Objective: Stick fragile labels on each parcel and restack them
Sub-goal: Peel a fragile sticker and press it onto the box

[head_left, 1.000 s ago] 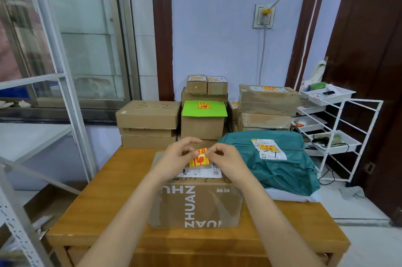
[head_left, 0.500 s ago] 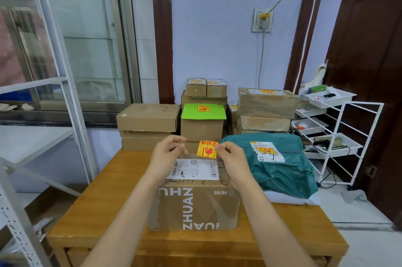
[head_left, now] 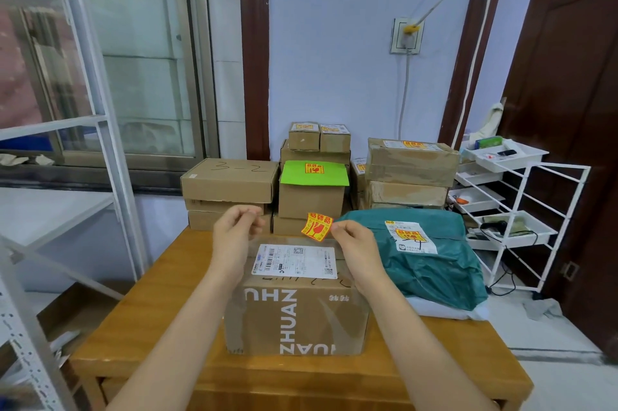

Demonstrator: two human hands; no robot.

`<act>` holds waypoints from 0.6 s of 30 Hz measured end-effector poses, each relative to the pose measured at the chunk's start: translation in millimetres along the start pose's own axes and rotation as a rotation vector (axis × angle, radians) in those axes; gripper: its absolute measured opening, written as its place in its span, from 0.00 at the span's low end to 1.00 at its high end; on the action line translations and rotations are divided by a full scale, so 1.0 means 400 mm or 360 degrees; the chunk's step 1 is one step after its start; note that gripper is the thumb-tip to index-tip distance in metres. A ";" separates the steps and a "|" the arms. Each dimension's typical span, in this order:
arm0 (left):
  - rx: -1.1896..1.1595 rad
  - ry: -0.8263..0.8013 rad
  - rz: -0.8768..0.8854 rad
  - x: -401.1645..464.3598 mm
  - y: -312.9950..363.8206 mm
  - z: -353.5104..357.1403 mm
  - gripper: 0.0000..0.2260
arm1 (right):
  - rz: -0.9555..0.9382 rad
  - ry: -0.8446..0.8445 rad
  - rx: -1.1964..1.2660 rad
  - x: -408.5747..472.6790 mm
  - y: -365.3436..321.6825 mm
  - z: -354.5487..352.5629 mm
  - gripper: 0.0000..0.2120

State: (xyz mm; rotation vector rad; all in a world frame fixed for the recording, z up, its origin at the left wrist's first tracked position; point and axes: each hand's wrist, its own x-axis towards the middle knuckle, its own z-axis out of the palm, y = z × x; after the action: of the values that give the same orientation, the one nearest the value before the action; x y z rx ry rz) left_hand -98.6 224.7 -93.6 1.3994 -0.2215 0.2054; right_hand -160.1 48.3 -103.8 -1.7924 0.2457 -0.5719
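A brown cardboard parcel (head_left: 297, 320) printed "ZHUAN" stands in the middle of the wooden table (head_left: 150, 317), a white shipping label (head_left: 296, 260) on its top. My right hand (head_left: 354, 246) pinches a yellow and red fragile sticker (head_left: 317, 226) by its right edge, just above the parcel's far edge. My left hand (head_left: 234, 236) hovers over the parcel's far left corner, thumb and fingertips pinched together; nothing shows between them. It does not touch the sticker.
A teal plastic mailer (head_left: 434, 270) bearing a fragile sticker lies right of the parcel. Stacked cardboard boxes (head_left: 230, 181), one with a green top (head_left: 312, 173), line the table's far side. A white wire rack (head_left: 511, 196) stands right, a metal shelf frame (head_left: 110, 176) left.
Both hands held the sticker together over the shipping label. They rose and drew apart; the sticker stays with my right hand and my left hand has moved left.
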 end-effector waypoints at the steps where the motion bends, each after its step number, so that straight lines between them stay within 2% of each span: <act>1: 0.0039 0.0020 0.0047 -0.005 0.004 -0.014 0.08 | -0.0009 -0.0053 -0.0018 0.005 -0.005 -0.006 0.09; 4: 0.0304 -0.0093 0.0221 -0.026 0.005 -0.061 0.06 | -0.0066 -0.0219 -0.0128 0.030 -0.017 -0.032 0.07; 7: 0.0812 -0.0469 0.0301 -0.042 -0.027 -0.110 0.05 | -0.0100 -0.0274 -0.0231 0.057 -0.014 -0.047 0.06; 10: 0.1154 -0.0848 0.0414 -0.049 -0.059 -0.148 0.22 | -0.0095 -0.0324 -0.0277 0.058 -0.001 -0.042 0.05; 13: 0.1128 -0.0906 0.0398 -0.042 -0.068 -0.164 0.31 | -0.0105 -0.0316 -0.0358 0.049 0.010 -0.040 0.06; 18: 0.1302 -0.0899 0.0472 -0.029 -0.040 -0.173 0.32 | -0.0118 -0.0261 -0.0391 0.030 0.003 -0.055 0.07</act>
State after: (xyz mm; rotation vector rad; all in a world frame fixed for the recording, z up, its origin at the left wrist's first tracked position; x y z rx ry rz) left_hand -103.3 290.1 -122.9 2.2210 -0.8899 0.1421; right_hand -160.9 24.0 -97.5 -2.0820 0.1420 -0.4586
